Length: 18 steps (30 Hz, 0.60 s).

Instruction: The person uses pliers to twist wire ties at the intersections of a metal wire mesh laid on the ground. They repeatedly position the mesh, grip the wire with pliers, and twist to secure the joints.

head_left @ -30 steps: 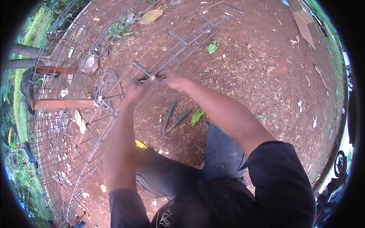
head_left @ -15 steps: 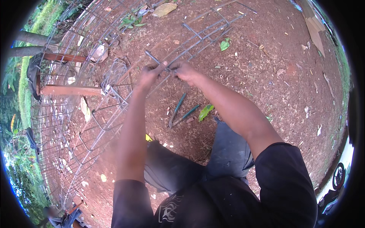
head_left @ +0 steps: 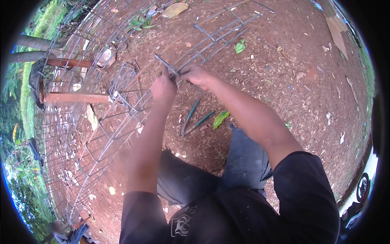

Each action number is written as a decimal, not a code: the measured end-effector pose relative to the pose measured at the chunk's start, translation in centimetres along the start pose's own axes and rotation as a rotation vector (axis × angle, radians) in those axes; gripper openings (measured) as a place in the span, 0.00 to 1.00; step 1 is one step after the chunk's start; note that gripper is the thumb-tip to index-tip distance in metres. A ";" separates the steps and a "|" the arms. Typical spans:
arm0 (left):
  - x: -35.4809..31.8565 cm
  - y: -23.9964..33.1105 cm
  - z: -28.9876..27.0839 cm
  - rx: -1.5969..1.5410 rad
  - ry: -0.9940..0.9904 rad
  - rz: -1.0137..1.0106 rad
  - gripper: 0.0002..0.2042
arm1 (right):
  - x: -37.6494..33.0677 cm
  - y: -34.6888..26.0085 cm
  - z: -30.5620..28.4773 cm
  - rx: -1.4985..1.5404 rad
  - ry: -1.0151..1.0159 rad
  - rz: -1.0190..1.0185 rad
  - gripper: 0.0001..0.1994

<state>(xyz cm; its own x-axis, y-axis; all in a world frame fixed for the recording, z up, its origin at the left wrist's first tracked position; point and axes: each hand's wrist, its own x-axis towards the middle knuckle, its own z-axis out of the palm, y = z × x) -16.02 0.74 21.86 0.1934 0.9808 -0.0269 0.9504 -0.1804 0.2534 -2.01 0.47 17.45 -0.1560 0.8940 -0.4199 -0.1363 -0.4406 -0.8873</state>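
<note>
My left hand (head_left: 164,87) is closed on the near side of a steel rebar cage (head_left: 205,48), its fingers curled where a short dark steel stirrup (head_left: 163,62) crosses the long bars. Just to the right, my right hand (head_left: 195,76) pinches at the same crossing, fingertips against the stirrup's end. Whether a thin tie wire is between the fingers is too small to tell. The cage runs slantwise from lower left to upper right. On the soil below my hands lie long-handled pincers (head_left: 190,118) with green grips, spread apart.
A tangled coil of wire (head_left: 122,81) lies left of my hands. More steel mesh (head_left: 61,138) fills the left side, with reddish wooden beams (head_left: 77,97) running into it. A green leaf (head_left: 220,120) rests beside the pincers. Another person (head_left: 71,235) sits at the lower left.
My left hand has shifted slightly down and turned, its thumb drawn back from the stirrup. My right hand stays nearly in place. The pincers lie unmoved.
</note>
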 end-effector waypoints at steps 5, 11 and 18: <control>0.5 0.2 -0.1 -0.030 -0.040 -0.069 0.21 | 0.0 0.3 -0.3 -0.120 0.027 -0.034 0.11; 2.7 -3.3 -1.5 -1.107 -0.410 -0.352 0.25 | -1.0 0.4 -0.1 -0.253 0.051 -0.030 0.13; 6.5 -3.3 0.4 -1.026 -0.548 -0.453 0.08 | -1.5 -1.7 0.4 -0.105 0.075 0.141 0.16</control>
<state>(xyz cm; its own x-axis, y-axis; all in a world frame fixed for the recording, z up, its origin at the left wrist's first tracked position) -17.79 7.68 20.49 0.2086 0.7349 -0.6453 0.3770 0.5484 0.7464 -1.91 -0.16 19.61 -0.0923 0.8296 -0.5507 -0.0151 -0.5542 -0.8322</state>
